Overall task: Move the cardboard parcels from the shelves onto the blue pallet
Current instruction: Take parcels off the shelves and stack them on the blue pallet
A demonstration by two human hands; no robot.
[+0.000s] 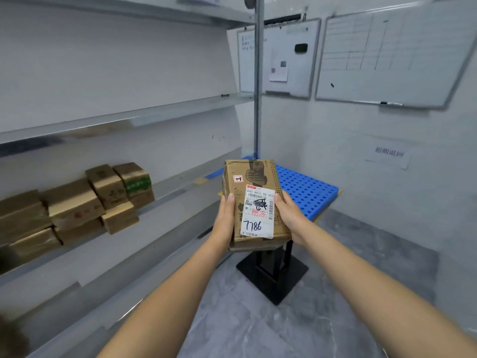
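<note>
I hold a brown cardboard parcel (pixel 251 182) with a white shipping label marked 7786, out in front of me at mid-frame. My left hand (pixel 224 218) grips its left side and my right hand (pixel 290 215) grips its right side. Behind and to the right of it lies the blue perforated pallet (pixel 307 189) in the corner, partly hidden by the parcel. Several more cardboard parcels (pixel 77 202) are stacked on a shelf at the left.
Grey metal shelves (pixel 116 120) run along the left wall, with an upright post (pixel 256 86). A black stand with a square base (pixel 273 272) sits on the grey floor under the parcel. Two whiteboards (pixel 387 60) hang on the far wall.
</note>
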